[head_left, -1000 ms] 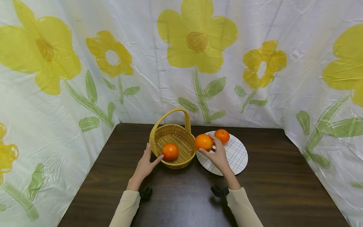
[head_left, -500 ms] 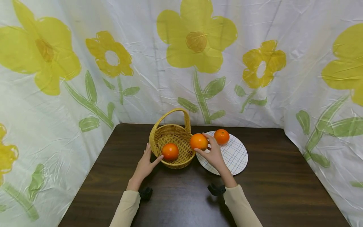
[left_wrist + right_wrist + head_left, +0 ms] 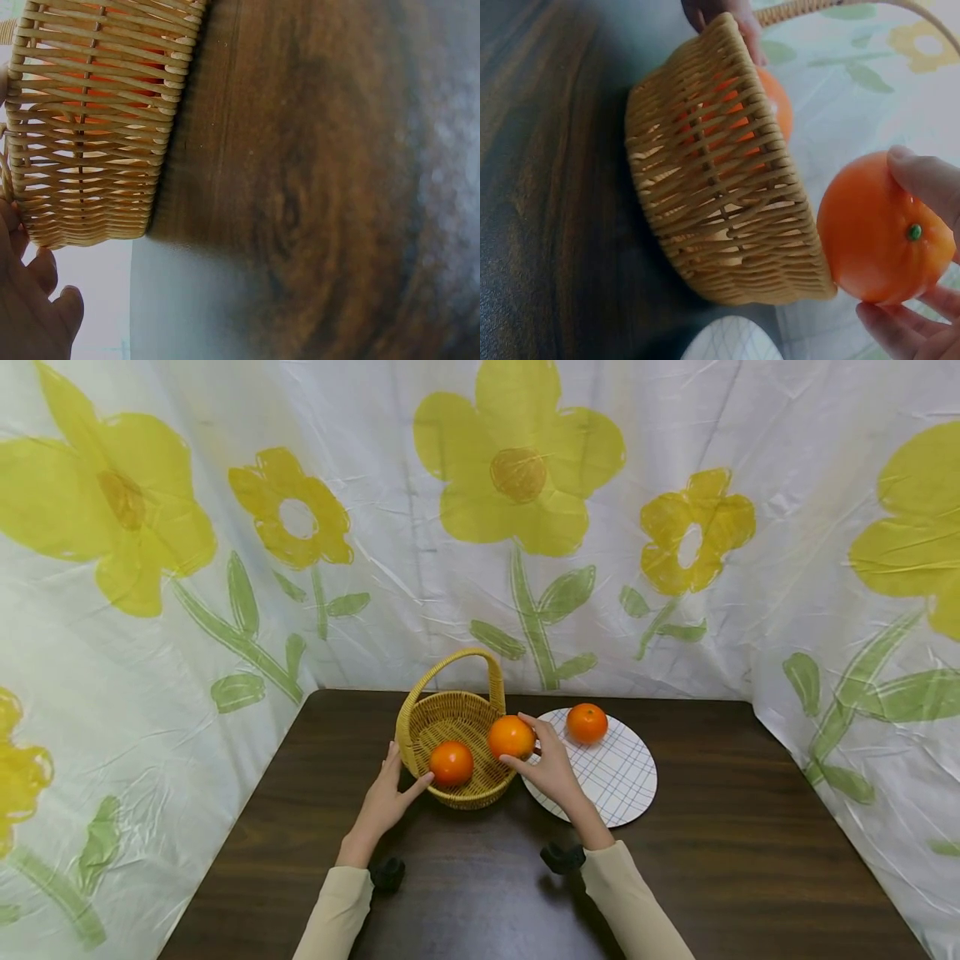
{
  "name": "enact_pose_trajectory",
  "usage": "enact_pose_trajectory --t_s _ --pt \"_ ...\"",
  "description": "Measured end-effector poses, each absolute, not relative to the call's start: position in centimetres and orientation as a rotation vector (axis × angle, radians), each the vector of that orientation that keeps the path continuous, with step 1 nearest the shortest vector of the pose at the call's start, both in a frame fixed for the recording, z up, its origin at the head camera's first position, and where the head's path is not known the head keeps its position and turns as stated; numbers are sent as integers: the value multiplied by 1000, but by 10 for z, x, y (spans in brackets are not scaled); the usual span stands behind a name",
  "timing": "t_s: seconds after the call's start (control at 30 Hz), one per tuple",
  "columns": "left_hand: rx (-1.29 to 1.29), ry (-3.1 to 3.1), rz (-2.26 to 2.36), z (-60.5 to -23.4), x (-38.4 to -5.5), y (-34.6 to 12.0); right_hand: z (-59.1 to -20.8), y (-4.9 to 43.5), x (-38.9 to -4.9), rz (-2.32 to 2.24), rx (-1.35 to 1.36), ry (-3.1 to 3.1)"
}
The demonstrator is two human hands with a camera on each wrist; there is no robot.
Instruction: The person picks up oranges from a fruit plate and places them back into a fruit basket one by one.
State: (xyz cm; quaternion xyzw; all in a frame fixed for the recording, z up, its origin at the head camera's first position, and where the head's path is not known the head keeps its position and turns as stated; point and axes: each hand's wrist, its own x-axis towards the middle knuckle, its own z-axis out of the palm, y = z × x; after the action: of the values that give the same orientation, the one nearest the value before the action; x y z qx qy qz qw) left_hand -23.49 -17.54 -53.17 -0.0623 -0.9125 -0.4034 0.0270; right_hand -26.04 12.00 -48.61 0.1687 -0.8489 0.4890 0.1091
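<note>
A yellow wicker basket (image 3: 447, 714) with a tall arched handle stands on the table, an orange (image 3: 452, 763) inside it. My left hand (image 3: 383, 797) holds the basket's left side, thumb at the front rim and fingers by the handle's base. In the left wrist view several fingertips (image 3: 45, 271) show beside the woven wall. My right hand (image 3: 553, 768) grips a second orange (image 3: 881, 229) between thumb and fingers at the basket's right rim; its green stem end shows in the right wrist view. A third orange (image 3: 587, 724) lies on a white checked plate (image 3: 618, 785).
The dark wooden table (image 3: 712, 827) extends to both sides and toward me. Behind it hangs a white curtain (image 3: 405, 593) with yellow flowers, close to the basket and plate. The plate sits just right of the basket.
My right hand has moved left with its orange, from over the plate to over the basket's right rim. The left hand, basket and plate stay in place.
</note>
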Motion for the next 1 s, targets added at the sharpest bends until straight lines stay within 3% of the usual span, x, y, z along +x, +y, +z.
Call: enact_pose_trajectory --t_s 1.0 --pt "-182 -2817 -1241 -533 -236 -174 -498 104 -280 1296 553 -2555"
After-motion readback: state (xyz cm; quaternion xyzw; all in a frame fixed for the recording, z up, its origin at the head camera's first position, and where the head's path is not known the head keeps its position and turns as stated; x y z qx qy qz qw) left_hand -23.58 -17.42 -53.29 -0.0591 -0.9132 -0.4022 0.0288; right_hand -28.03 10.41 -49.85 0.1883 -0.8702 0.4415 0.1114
